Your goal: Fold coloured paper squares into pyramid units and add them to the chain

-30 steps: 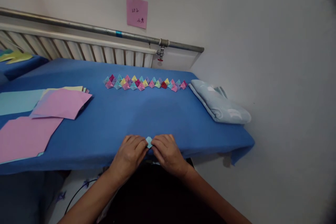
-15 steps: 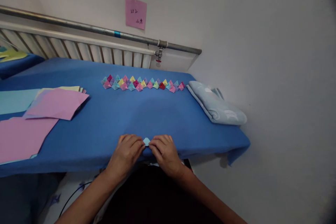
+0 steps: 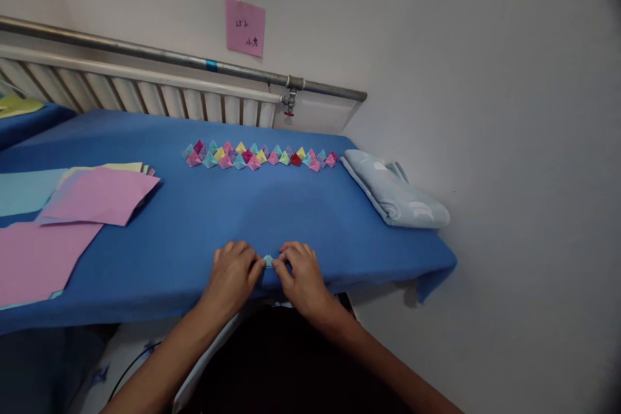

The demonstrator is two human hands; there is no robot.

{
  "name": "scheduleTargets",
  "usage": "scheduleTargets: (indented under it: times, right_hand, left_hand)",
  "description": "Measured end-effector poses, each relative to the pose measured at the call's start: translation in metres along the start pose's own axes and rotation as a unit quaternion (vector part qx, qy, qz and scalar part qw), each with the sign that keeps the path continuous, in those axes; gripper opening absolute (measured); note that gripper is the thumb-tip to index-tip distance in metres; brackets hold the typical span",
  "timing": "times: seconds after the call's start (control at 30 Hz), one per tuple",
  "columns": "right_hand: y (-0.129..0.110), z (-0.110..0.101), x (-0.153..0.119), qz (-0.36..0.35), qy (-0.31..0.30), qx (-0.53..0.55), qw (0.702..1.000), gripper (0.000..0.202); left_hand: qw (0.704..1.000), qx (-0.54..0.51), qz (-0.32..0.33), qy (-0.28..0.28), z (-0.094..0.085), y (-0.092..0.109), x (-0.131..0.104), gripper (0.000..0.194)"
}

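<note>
A small light-blue folded paper [image 3: 268, 261] lies between my two hands near the front edge of the blue cloth [image 3: 194, 220]. My left hand [image 3: 233, 275] grips its left corner between thumb and fingers. On the other side, the right corner is pinched by my right hand [image 3: 301, 277], its thumb and fingertips at the paper. Farther back on the cloth, small folded paper pieces [image 3: 253, 162] in pink, blue, yellow, red and purple are lined up in rows.
Pink sheets [image 3: 101, 195] and more paper [image 3: 43, 262] lie at the left. A folded light-blue cloth [image 3: 395, 191] sits at the right. Behind are a radiator [image 3: 194, 103], a pipe [image 3: 165, 57] and a pink note [image 3: 245, 27] on the wall.
The fingers of both hands have shifted around the light-blue paper, which now looks flatter. The whole view has moved slightly.
</note>
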State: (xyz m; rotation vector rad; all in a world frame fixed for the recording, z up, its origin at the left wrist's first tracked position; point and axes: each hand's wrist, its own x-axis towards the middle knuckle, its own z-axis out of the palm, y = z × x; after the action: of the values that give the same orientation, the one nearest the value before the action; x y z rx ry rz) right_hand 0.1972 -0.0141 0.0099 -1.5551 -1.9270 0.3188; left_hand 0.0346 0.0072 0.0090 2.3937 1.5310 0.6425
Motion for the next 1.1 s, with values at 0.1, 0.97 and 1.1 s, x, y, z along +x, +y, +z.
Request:
scheduleTargets:
  times: [0.1, 0.97, 1.1]
  right_hand:
    - [0.001, 0.001, 0.002, 0.009, 0.000, 0.001, 1.000, 0.015]
    - [-0.001, 0.002, 0.007, 0.060, -0.013, 0.001, 0.998, 0.017]
    - [-0.001, 0.002, 0.007, 0.059, -0.020, -0.009, 0.998, 0.015]
  left_hand:
    - [1.000, 0.016, -0.020, -0.015, -0.003, 0.003, 0.004, 0.020]
    - [0.973, 0.026, -0.120, -0.193, -0.026, 0.009, 0.030, 0.023]
    - [0.972, 0.039, -0.110, -0.202, -0.026, 0.010, 0.030, 0.025]
